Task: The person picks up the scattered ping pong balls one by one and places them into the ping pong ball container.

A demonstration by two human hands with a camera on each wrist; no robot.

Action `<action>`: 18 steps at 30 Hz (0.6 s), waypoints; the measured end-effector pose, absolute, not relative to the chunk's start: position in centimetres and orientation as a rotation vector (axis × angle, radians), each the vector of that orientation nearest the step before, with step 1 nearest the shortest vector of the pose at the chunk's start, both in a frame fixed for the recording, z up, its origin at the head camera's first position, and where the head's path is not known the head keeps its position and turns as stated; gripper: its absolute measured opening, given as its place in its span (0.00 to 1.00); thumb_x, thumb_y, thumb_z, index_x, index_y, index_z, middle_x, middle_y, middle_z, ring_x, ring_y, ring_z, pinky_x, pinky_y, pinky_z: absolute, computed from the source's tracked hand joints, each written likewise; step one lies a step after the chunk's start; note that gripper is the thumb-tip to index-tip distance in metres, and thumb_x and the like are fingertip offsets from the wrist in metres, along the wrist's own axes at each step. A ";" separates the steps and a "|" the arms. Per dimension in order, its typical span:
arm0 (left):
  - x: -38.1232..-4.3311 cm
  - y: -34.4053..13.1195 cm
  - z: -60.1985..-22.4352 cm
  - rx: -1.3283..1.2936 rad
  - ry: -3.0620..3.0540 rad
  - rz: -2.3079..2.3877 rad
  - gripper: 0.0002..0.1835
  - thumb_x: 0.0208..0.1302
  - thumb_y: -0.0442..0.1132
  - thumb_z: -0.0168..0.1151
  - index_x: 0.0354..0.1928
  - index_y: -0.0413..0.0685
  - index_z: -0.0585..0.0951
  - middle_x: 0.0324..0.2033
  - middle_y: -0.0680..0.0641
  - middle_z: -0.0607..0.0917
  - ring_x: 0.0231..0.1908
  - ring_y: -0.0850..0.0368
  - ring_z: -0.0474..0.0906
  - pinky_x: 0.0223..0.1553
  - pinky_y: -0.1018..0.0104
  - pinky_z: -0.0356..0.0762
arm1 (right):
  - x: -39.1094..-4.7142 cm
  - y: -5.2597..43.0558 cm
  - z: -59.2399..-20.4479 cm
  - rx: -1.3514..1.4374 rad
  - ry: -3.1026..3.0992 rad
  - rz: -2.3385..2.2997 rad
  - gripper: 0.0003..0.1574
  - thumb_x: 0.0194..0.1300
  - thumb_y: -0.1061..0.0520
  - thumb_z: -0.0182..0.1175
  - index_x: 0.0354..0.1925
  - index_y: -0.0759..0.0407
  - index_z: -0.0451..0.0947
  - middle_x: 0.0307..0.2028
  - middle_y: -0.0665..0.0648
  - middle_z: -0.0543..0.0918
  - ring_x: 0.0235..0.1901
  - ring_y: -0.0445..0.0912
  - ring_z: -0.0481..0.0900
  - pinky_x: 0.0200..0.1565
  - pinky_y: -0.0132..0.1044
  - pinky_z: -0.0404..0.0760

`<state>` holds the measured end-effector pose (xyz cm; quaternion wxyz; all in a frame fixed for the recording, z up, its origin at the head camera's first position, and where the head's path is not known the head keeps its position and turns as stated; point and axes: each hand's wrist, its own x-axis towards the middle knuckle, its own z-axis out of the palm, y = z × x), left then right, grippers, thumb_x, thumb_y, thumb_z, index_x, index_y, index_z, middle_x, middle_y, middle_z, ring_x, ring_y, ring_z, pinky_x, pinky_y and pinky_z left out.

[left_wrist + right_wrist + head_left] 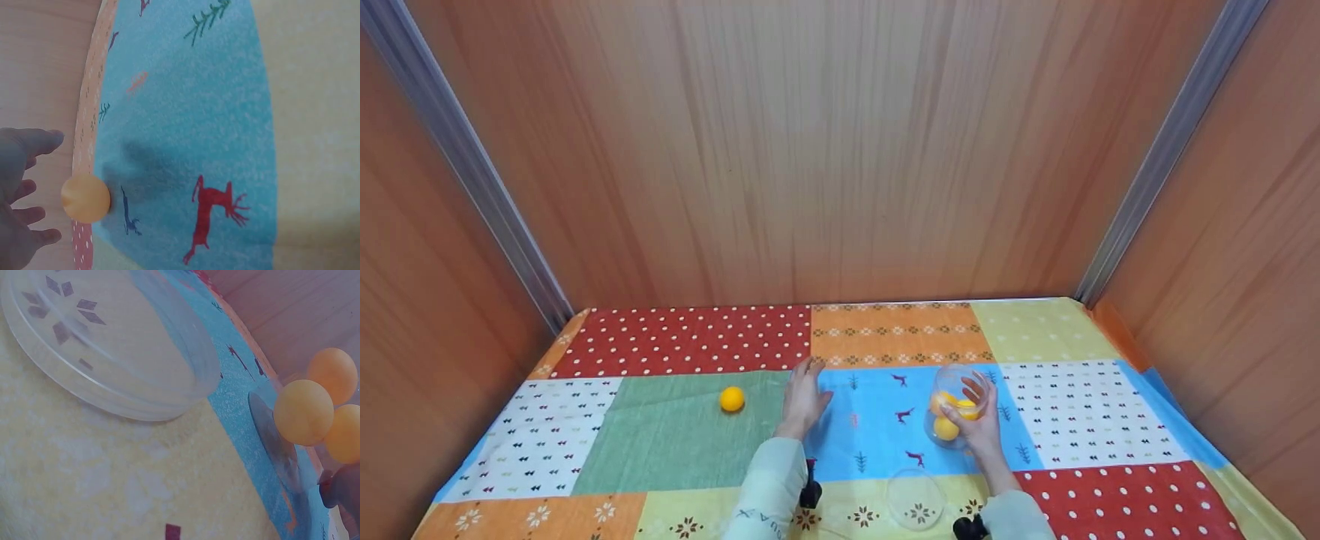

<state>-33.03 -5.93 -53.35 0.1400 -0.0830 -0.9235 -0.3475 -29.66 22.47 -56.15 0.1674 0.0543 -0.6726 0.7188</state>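
Observation:
My right hand (981, 420) grips a clear jar (934, 435), thumb on the near side and fingers round the far side. Several orange balls (946, 428) are inside it; in the right wrist view three balls (304, 412) show beside a fingertip. My left hand (805, 401) is over the cloth, its fingers extended and holding nothing. A single orange ball (732, 399) lies left of it on the green patch. The left wrist view shows a ball (85, 198) overlapping the space right of the spread fingers.
A clear round lid (915, 499) lies on the yellow patch near the front, between the forearms. Patchwork cloth (675, 442) covers the table. Wood-grain panels (840, 150) enclose the back and both sides, with metal posts (1170, 150) at the corners.

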 end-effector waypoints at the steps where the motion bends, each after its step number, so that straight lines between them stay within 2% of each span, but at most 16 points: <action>1: -33.1 -6.0 -53.5 -0.235 -2.676 -0.990 0.25 0.51 0.32 0.64 0.54 0.37 0.72 0.56 0.36 0.65 0.57 0.40 0.60 0.52 0.47 0.63 | -29.6 22.5 -56.1 0.150 -1.917 2.042 0.50 0.49 0.72 0.61 0.64 0.63 0.45 0.59 0.67 0.60 0.59 0.61 0.53 0.58 0.49 0.53; 9: -33.1 -6.9 -54.8 -0.229 -2.699 -0.972 0.26 0.50 0.29 0.63 0.54 0.35 0.71 0.56 0.34 0.65 0.56 0.37 0.60 0.51 0.47 0.64 | -29.7 22.5 -56.2 0.156 -1.904 2.048 0.50 0.48 0.71 0.62 0.64 0.64 0.46 0.59 0.68 0.59 0.59 0.62 0.53 0.58 0.53 0.53; 18: -32.9 -6.8 -55.4 -0.201 -2.730 -1.062 0.26 0.50 0.23 0.60 0.55 0.35 0.70 0.58 0.34 0.63 0.56 0.38 0.60 0.53 0.50 0.63 | -29.7 22.5 -56.3 0.187 -1.880 2.047 0.49 0.47 0.73 0.61 0.63 0.64 0.46 0.58 0.68 0.59 0.57 0.60 0.54 0.57 0.49 0.55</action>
